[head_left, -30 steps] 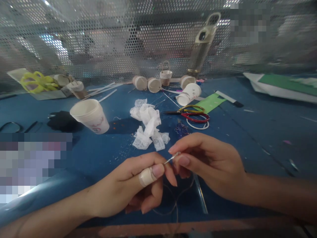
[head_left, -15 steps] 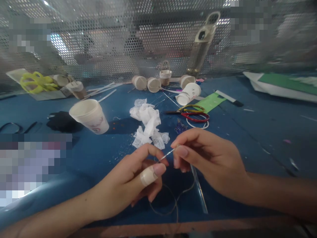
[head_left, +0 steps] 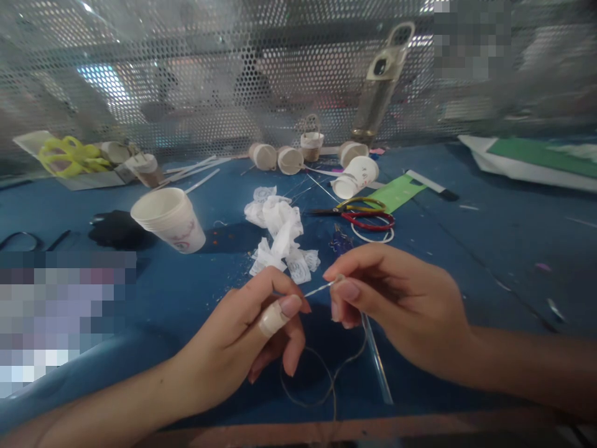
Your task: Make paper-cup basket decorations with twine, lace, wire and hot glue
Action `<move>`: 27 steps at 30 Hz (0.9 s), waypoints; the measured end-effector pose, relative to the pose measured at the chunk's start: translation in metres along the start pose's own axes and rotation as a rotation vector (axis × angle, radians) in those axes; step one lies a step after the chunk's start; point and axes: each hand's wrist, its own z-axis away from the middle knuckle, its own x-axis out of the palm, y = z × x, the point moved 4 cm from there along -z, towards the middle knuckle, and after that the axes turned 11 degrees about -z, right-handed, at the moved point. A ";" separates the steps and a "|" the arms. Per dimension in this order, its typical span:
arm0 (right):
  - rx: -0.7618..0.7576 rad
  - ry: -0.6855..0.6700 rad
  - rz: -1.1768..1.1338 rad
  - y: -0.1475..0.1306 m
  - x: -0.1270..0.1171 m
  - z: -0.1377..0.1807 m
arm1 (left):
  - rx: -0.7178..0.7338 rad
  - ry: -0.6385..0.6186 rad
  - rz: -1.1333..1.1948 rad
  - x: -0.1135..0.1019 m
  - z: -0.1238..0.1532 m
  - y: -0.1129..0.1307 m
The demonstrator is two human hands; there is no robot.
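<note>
My left hand point(head_left: 242, 339) reaches in from the lower left, a beige strip of tape point(head_left: 273, 319) around its thumb. Its thumb and index finger are closed on one end of a thin, whitish twisted cord point(head_left: 319, 289). Opposite it, my right hand point(head_left: 405, 305) pinches the same cord between thumb and index finger, so a short length spans the gap. A thin loose strand point(head_left: 332, 378) loops down below the hands. Under the right hand a clear narrow strip point(head_left: 377, 361) slants toward the table's front edge; whether the hand holds it I cannot tell.
Crumpled white paper pieces point(head_left: 282, 227) lie beyond my hands. Scissors point(head_left: 342, 211) with red and yellow handles rest on the right, near a tipped paper cup point(head_left: 357, 177). Stacked paper cups point(head_left: 170, 221) lean at left. Behind stand small wrapped cups point(head_left: 290, 160), a bottle point(head_left: 377, 93) and a perforated metal screen point(head_left: 200, 74).
My left thumb and fingers have shifted slightly left and up along the cord, and a lower finger has extended downward. My right hand has moved slightly right, still pinching.
</note>
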 end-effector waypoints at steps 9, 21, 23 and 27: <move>0.029 -0.019 -0.079 0.001 0.001 0.003 | -0.069 -0.181 0.153 0.001 0.001 0.000; 0.110 -0.081 -0.273 0.004 0.002 0.002 | -0.066 -0.312 0.318 0.004 0.002 -0.003; 0.130 -0.079 -0.301 0.005 0.002 0.002 | -0.071 -0.309 0.319 0.004 0.002 -0.003; 0.172 -0.062 -0.340 0.006 0.002 0.001 | -0.083 -0.315 0.330 0.003 0.001 -0.003</move>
